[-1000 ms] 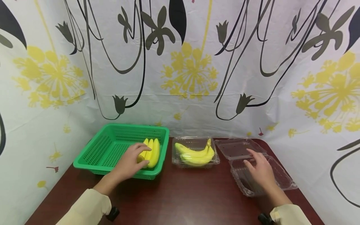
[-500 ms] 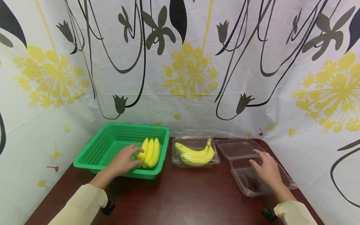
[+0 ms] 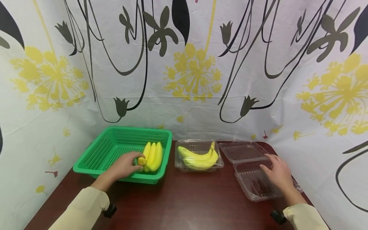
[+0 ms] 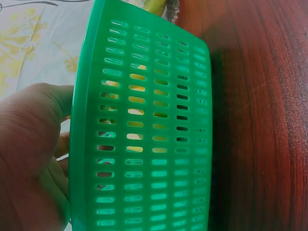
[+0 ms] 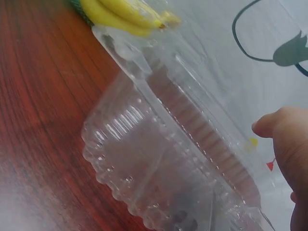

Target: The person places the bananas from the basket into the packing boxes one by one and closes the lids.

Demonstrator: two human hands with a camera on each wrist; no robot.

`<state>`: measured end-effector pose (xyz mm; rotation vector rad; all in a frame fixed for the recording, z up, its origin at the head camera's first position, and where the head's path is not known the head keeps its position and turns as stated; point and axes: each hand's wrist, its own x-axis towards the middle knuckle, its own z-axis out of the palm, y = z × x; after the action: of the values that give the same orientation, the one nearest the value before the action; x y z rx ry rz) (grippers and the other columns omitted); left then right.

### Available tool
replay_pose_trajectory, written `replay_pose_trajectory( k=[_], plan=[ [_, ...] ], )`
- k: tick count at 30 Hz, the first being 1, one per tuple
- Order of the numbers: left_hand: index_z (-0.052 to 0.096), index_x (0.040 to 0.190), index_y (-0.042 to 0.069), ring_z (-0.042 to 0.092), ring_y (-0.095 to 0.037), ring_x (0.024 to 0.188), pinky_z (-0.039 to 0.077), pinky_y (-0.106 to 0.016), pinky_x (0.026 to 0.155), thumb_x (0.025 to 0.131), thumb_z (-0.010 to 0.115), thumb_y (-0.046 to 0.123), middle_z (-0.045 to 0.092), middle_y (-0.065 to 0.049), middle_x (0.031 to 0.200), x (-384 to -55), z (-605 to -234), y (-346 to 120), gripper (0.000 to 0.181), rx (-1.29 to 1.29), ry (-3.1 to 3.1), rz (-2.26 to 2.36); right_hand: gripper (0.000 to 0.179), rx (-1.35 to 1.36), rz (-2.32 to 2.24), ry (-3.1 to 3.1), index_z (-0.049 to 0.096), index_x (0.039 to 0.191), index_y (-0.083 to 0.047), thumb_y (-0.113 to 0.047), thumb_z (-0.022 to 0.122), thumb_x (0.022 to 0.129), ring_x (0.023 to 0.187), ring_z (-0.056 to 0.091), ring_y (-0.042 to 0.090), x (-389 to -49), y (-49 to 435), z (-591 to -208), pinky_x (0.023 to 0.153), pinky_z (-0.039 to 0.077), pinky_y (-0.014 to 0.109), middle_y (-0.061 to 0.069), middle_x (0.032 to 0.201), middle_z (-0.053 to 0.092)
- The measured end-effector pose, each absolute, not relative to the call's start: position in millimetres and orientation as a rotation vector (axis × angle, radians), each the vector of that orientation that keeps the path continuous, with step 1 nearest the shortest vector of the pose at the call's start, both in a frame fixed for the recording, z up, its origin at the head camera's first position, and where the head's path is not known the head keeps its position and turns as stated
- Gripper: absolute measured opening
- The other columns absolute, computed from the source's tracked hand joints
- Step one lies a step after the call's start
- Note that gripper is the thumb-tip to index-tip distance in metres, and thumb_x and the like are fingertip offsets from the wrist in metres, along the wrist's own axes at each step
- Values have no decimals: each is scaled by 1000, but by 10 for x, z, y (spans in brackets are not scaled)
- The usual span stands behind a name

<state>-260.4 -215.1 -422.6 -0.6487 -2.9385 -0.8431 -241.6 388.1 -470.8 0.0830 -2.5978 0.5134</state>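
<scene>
In the head view, a bunch of yellow bananas (image 3: 154, 156) lies in the right part of a green plastic basket (image 3: 86, 159), its stem end facing me. My left hand (image 3: 123, 165) has its thumb and forefinger on either side of that stem and grips it. The left wrist view looks through the slotted basket wall (image 4: 144, 168), which hides most of the fingers. Over the right side of a clear clamshell box (image 3: 248, 179), lid laid back, hovers my right hand (image 3: 279, 172) with fingers loosely bent, holding nothing. Its thumb side appears in the right wrist view.
Between basket and clamshell box stands a second clear container (image 3: 179, 164), lid down, with bananas (image 3: 201, 159) inside. All of it rests on a dark red wooden table (image 3: 195, 198). A patterned white cloth (image 3: 184, 111) hangs behind and at both sides.
My left hand has drawn back toward me from over the bananas and closed in on their stem. My right hand has moved slightly to the right over the clamshell box.
</scene>
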Motion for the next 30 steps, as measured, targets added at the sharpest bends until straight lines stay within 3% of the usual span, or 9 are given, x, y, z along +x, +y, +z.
replay_pose_trajectory(
  k=[5, 10, 15, 19, 22, 26, 30],
  plan=[
    [64, 121, 12, 54, -16, 77, 46, -38, 68, 86, 75, 19, 63, -3, 112, -2609, -4215, -2116, 37, -607, -2962, -824, 53, 62, 528, -2610, 54, 129, 2, -14, 75, 84, 93, 50, 46, -2407, 3941, -4755, 74, 39, 62, 27, 121, 51],
    [65, 121, 11, 59, -22, 95, 49, -43, 77, 85, 76, 17, 63, -8, 119, -2614, -4196, -2091, 38, -611, -2956, -815, 53, 50, 537, -2622, 54, 128, 3, -13, 75, 83, 97, 50, 50, -2422, 3975, -4769, 75, 39, 64, 29, 118, 52],
    [66, 119, 11, 58, -18, 88, 49, -40, 73, 84, 77, 14, 64, -5, 111, -2648, -4198, -2072, 36, -644, -2972, -808, 53, 27, 579, -2666, 51, 128, 8, -11, 73, 84, 110, 42, 57, -2412, 4019, -4726, 86, 35, 69, 37, 123, 45],
    [68, 115, 12, 58, -16, 84, 49, -38, 71, 83, 77, 13, 66, -3, 104, -2669, -4199, -2056, 33, -642, -2977, -805, 53, -1, 676, -2726, 49, 129, 11, -11, 71, 86, 109, 43, 56, -2379, 4048, -4684, 85, 38, 68, 39, 121, 46],
    [68, 112, 13, 59, -16, 82, 49, -38, 69, 83, 77, 11, 66, -3, 101, -2680, -4210, -2054, 30, -653, -2978, -805, 53, -27, 794, -2766, 47, 131, 11, -11, 69, 88, 107, 50, 56, -2358, 4073, -4658, 79, 46, 60, 39, 119, 50],
    [68, 109, 13, 59, -17, 83, 50, -38, 69, 83, 77, 10, 66, -3, 99, -2682, -4228, -2053, 28, -675, -2979, -809, 51, -60, 960, -2776, 45, 132, 12, -5, 66, 89, 101, 59, 50, -2347, 4122, -4646, 68, 54, 41, 40, 121, 52],
    [68, 108, 13, 60, -18, 84, 51, -37, 70, 83, 77, 11, 66, -3, 99, -2680, -4233, -2058, 27, -657, -2983, -815, 49, -27, 1163, -2752, 44, 133, 15, 4, 61, 89, 88, 66, 32, -2344, 4158, -4683, 64, 56, 32, 41, 123, 50]
  ],
)
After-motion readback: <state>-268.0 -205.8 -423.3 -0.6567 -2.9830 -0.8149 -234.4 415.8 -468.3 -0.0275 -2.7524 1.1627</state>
